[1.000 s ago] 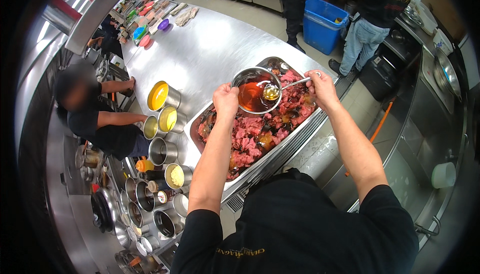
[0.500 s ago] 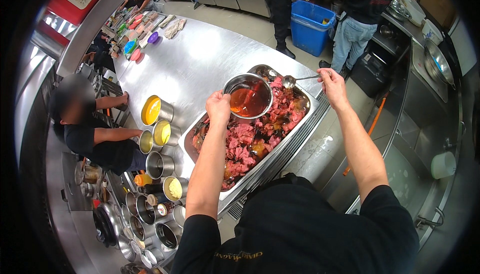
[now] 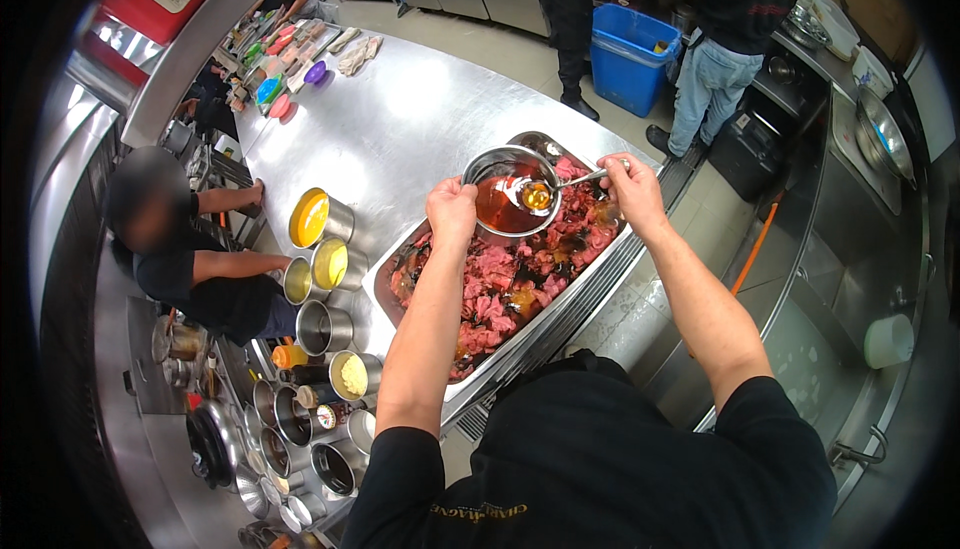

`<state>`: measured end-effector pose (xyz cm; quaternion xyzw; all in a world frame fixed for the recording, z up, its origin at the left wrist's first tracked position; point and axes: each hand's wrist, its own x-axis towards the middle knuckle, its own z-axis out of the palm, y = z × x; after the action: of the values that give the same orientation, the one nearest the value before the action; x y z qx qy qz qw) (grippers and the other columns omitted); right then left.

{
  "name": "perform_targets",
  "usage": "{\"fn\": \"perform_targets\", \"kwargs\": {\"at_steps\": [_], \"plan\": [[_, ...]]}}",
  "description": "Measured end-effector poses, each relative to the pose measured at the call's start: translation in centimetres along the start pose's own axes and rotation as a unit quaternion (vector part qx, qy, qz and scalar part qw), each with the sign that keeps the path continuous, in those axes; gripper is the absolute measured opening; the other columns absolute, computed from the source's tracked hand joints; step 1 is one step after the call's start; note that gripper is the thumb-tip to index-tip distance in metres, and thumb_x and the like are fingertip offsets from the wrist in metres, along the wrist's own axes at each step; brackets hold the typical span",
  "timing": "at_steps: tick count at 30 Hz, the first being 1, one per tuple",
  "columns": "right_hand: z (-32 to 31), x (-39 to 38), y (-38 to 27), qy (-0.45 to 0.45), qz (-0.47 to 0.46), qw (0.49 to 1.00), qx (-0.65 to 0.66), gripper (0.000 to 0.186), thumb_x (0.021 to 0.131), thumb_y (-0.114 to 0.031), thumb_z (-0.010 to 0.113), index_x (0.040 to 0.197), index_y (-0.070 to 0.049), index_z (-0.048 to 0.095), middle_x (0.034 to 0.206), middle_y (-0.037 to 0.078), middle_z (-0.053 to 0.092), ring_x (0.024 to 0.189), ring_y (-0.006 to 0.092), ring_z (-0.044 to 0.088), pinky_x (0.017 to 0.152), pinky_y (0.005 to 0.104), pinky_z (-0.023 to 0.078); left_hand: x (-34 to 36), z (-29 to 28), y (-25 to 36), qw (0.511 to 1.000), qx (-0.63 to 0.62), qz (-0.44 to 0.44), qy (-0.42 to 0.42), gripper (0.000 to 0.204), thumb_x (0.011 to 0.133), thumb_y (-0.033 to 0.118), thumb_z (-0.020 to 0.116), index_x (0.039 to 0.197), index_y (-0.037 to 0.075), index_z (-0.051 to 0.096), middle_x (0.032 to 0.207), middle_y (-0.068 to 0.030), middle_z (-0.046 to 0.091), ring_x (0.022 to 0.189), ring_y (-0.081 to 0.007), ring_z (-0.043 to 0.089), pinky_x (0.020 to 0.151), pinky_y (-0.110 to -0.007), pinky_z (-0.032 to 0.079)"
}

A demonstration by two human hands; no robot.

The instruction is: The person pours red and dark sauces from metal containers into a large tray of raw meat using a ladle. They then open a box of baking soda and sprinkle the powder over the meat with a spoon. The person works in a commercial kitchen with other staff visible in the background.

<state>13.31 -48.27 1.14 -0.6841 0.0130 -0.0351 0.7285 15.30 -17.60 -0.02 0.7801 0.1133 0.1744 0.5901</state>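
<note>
My left hand (image 3: 452,211) grips the rim of a round steel bowl (image 3: 487,157) holding a reddish-brown liquid. In my right hand (image 3: 632,189) is the handle of a small metal ladle (image 3: 580,180). Its cup dips inside the bowl, near the right wall, with amber liquid in it. Both are held above a deep steel tray (image 3: 398,315) on the table. Pieces of pink raw meat (image 3: 490,294) fill the tray, wet with dark liquid. Bowl and hands cover part of the tray's far end.
Steel pots with orange and yellow contents (image 3: 322,217) stand left of the tray beside a co-worker (image 3: 200,249). The steel table (image 3: 390,119) stretches far left, with containers at its end. A blue bin (image 3: 628,64) and other people stand beyond. A sink (image 3: 810,359) lies right.
My right hand has moved left, bringing the ladle from over the meat into the bowl. The bowl has shifted slightly to the right.
</note>
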Motion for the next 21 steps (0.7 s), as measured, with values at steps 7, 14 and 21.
{"fn": "perform_targets", "kwargs": {"at_steps": [7,14,21], "plan": [[-3.1,1.7,0.9,0.066,0.085,0.983,0.146,0.019,0.100,-0.023,0.057,0.100,-0.006,0.065,0.070,0.000,0.059,0.051,0.0048,0.045,0.044,0.0212,0.035,0.0,-1.2,0.2,0.995,0.019,-0.092,-0.021,0.020,0.080,0.004,0.065,0.064,0.001,0.053,0.103,-0.0161,0.074,0.093,-0.0188,0.065,0.081,-0.032,0.050],[-5.9,1.9,0.2,0.032,-0.095,0.991,-0.091,0.024,0.102,-0.026,0.060,0.111,-0.006,0.070,0.080,0.000,0.065,0.062,0.0031,0.048,0.056,0.0200,0.039,-0.2,-2.8,1.2,0.992,-0.057,-0.114,0.009,0.024,0.080,-0.001,0.064,0.061,0.004,0.050,0.091,-0.0111,0.072,0.076,-0.0121,0.058,0.066,-0.030,0.047],[1.7,0.3,-4.1,-0.071,-0.118,0.990,-0.005,0.022,0.103,-0.022,0.059,0.113,-0.006,0.072,0.086,0.000,0.069,0.077,0.0039,0.059,0.067,0.0213,0.048,0.5,-4.7,0.2,0.998,-0.045,-0.037,0.036,0.020,0.082,-0.001,0.067,0.067,0.006,0.055,0.066,-0.0023,0.059,0.054,-0.0103,0.049,0.048,-0.029,0.041]]}}
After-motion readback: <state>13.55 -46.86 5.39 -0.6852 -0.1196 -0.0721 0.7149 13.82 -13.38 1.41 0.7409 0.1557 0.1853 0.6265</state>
